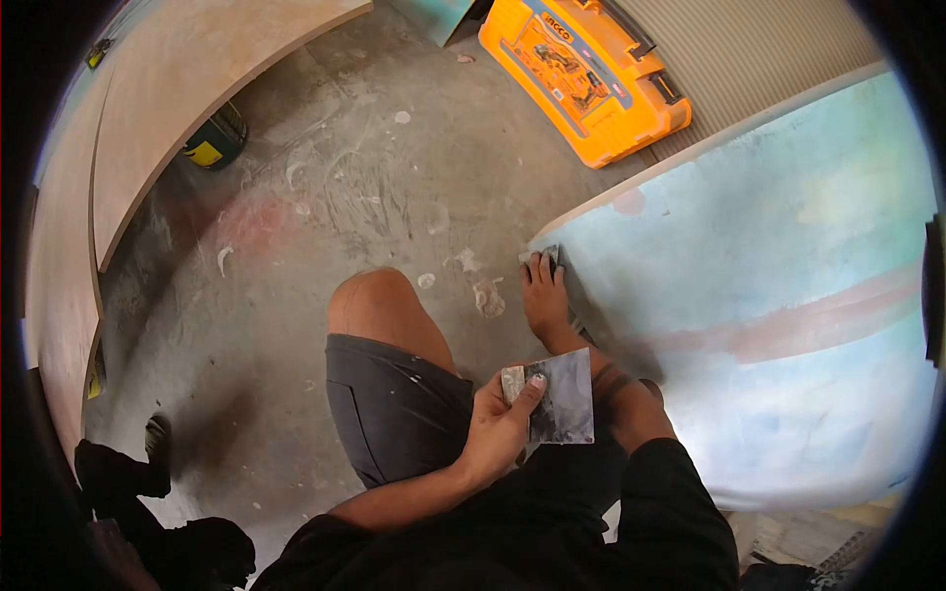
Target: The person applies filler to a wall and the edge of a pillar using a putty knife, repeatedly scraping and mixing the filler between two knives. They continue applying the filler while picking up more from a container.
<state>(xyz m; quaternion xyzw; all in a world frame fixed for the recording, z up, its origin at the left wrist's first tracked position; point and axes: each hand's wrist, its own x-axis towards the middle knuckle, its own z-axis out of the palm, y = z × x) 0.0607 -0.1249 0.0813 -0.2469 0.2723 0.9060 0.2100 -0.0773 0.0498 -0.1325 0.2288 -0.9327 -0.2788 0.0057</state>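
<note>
A square putty scraper [567,399] with a smeared grey blade and a pale strip along one edge is gripped in my left hand [501,419], thumb on top, close in front of my body. My right hand [544,291] reaches forward to the near corner of the light blue painted panel [769,227]. Its fingers are bent over a small flat grey piece [554,256] at the panel's edge, and most of that piece is hidden under them.
An orange tool case [591,84] lies beside a ribbed sheet [769,49] at the top. Curved wooden boards [187,89] stand at the left, with a dark bucket [222,138] beneath. White marks spot the concrete floor [365,177]. Another person's dark shoe [158,438] shows lower left.
</note>
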